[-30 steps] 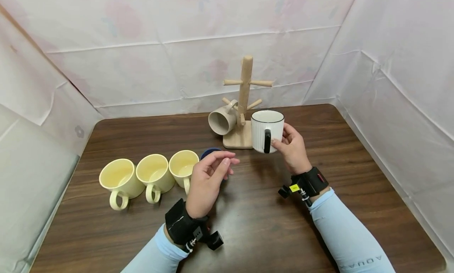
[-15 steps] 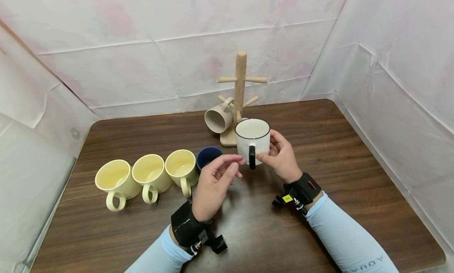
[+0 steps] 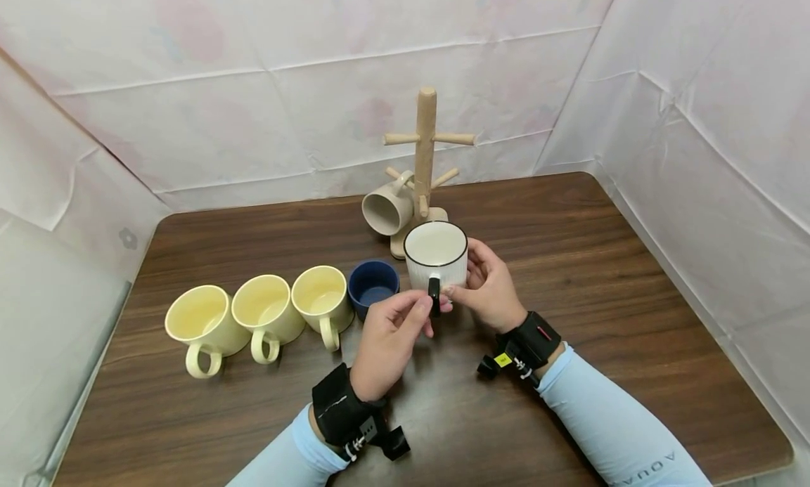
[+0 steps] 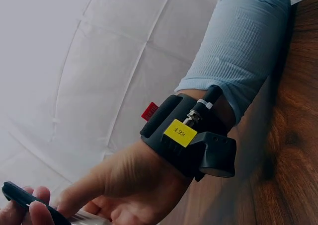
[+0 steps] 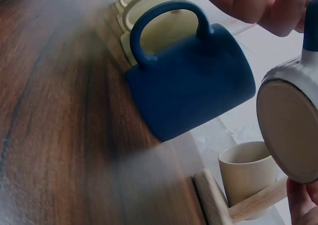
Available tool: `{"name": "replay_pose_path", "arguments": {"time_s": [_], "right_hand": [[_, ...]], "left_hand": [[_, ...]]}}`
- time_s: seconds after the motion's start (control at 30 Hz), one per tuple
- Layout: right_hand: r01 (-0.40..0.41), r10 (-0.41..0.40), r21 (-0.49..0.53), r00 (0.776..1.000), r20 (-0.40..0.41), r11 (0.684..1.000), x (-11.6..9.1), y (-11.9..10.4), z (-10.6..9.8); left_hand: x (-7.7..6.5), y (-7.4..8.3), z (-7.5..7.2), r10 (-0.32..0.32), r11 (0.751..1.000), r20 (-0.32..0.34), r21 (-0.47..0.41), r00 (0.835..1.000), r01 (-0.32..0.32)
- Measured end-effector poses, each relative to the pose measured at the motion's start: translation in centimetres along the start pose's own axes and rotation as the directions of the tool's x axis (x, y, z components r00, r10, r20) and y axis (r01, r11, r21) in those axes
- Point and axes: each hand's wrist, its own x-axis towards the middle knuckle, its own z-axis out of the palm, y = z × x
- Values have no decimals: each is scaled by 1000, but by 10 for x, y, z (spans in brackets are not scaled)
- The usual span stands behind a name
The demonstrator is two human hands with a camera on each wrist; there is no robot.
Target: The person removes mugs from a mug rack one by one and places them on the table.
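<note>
A white ribbed mug (image 3: 436,251) with a black rim and black handle is held upright above the table. My right hand (image 3: 495,294) grips its body from the right side. At the handle (image 4: 22,194), my left hand (image 3: 387,343) pinches with thumb and fingers. The right wrist view shows the mug's pale underside (image 5: 290,130) lifted off the wood. Just left of the hands stands a dark blue mug (image 3: 373,284), its handle hidden in the head view but visible in the right wrist view. Behind the white mug is a wooden mug tree (image 3: 426,143).
A beige mug (image 3: 384,211) hangs tilted from a lower left peg of the tree. Three pale yellow mugs, the left (image 3: 205,322), middle (image 3: 271,311) and right (image 3: 321,301), line up left of the blue one. White sheeting (image 3: 304,107) surrounds the brown table (image 3: 569,262).
My right hand has brought the white mug left and nearer, from beside the tree to in front of it. My left hand has met it and taken hold of the handle.
</note>
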Motion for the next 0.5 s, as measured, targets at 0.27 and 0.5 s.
{"name": "replay_pose_path", "arguments": {"time_s": [0.27,0.5], "right_hand": [[32,-34,32,999,42,999,-1,7,1],[65,-66,15,996,63,998,-3,8,-1]], "left_hand": [[-1,0,1,12,1000,19,19,1000,-13],[-3,0,3,9,1000,25,30,1000,-10]]}}
